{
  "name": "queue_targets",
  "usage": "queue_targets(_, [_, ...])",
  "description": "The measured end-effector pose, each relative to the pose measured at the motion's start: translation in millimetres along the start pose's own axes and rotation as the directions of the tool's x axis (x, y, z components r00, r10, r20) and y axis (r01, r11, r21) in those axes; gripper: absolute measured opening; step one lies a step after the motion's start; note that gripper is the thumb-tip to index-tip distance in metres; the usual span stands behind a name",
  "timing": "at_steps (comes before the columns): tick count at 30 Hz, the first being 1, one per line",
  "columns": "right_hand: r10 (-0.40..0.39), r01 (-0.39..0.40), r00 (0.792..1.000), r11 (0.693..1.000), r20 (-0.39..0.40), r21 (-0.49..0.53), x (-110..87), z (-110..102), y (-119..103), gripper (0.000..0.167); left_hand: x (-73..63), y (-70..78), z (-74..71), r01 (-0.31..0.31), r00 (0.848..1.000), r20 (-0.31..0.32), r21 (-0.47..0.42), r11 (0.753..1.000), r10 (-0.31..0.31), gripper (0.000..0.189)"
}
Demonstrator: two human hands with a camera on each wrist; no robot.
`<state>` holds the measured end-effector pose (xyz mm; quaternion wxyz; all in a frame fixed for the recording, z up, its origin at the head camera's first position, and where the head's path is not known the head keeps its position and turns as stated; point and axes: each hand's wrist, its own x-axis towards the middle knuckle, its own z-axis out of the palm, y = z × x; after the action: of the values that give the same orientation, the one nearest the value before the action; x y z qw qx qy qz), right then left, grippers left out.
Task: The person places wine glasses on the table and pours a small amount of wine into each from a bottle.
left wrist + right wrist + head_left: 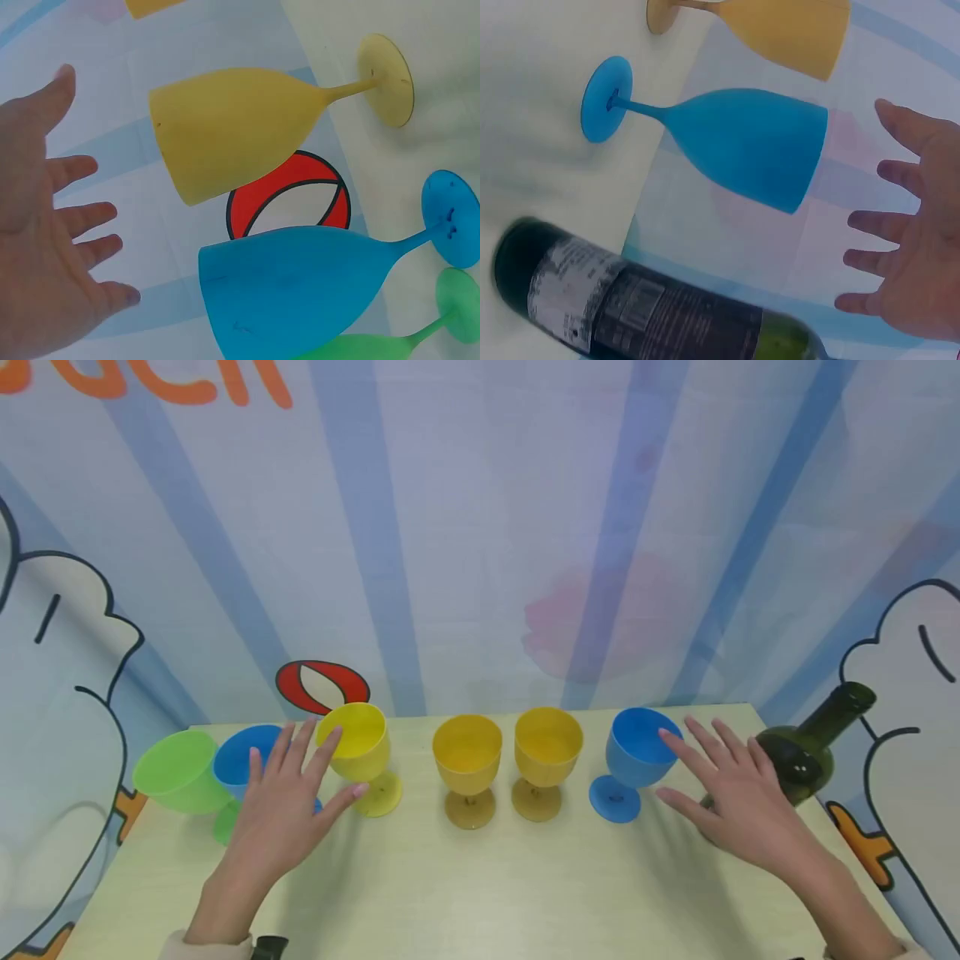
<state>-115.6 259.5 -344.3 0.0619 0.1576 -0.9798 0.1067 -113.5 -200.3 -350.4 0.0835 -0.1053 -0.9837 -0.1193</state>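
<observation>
Both hands hover with spread fingers and hold nothing. In the head view my left hand overlaps the left blue goblet, with a green goblet to its left and a yellow goblet by its fingertips. The left wrist view shows that hand apart from the goblet rims. My right hand is between the right blue goblet and a dark green wine bottle, whose lower part it hides. In the right wrist view a gap separates the fingers from the blue goblet.
Two amber goblets stand upright in the middle of the row, on a pale table. Behind the table hangs a blue-striped cloth with cartoon prints, including a red and white ball.
</observation>
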Motion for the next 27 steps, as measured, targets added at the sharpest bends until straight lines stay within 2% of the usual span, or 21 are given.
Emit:
queue_targets(3, [-0.056,0.058,0.994,0.998,-0.092,0.02,-7.5,-3.9,6.3,0.064,-0.2,1.0,1.4,-0.042,0.997,-0.073,-0.031,0.999,0.04,0.07])
queue_targets(6, [-0.059,0.069,0.99,0.995,-0.128,0.074,-15.8,-9.0,14.2,0.052,-1.7,2.2,3.5,-0.076,0.986,-0.15,-0.065,0.995,0.066,0.065])
queue_targets(10, [0.018,-0.005,0.995,0.991,-0.101,0.136,-26.2,-16.0,26.3,0.036,-5.1,4.7,6.5,-0.091,0.975,-0.209,-0.087,0.992,0.071,0.059])
queue_targets(12, [0.047,-0.031,0.989,0.993,-0.138,0.114,-30.4,-17.7,32.9,0.024,-7.1,6.7,7.6,-0.085,0.974,-0.217,-0.095,0.992,0.063,0.057])
queue_targets(14, [0.066,-0.051,0.975,0.996,-0.21,0.076,-33.9,-18.3,39.7,0.015,-8.8,9.5,8.3,-0.077,0.976,-0.213,-0.1,0.992,0.054,0.055])
queue_targets(17, [0.127,-0.122,0.944,0.992,-0.305,0.038,-38.4,-19.5,51.5,0.026,-10.9,15.5,9.9,-0.062,0.979,-0.202,-0.107,0.992,0.039,0.052])
queue_targets(19, [0.2,-0.196,0.925,0.98,-0.324,0.045,-41.1,-20.7,60.0,0.033,-11.9,20.4,11.5,-0.064,0.98,-0.196,-0.115,0.991,0.041,0.049])
queue_targets(22, [0.311,-0.305,0.898,0.95,-0.31,0.068,-43.7,-20.6,72.2,0.052,-12.5,28.4,15.6,-0.063,0.982,-0.182,-0.124,0.99,0.04,0.047])
queue_targets(25, [0.385,-0.376,0.885,0.923,-0.261,0.086,-42.4,-19.6,82.0,0.071,-12.6,36.3,20.9,-0.056,0.987,-0.158,-0.132,0.99,0.035,0.046])
queue_targets(26, [0.398,-0.388,0.882,0.917,-0.253,0.089,-41.2,-8.6,101.4,0.078,-12.7,39.1,22.9,-0.045,0.989,-0.143,-0.131,0.99,0.026,0.046])
queue_targets(27, [0.409,-0.397,0.882,0.913,-0.233,0.099,-39.9,-5.3,108.7,0.081,-12.7,41.9,24.9,-0.038,0.991,-0.129,-0.129,0.991,0.021,0.046])
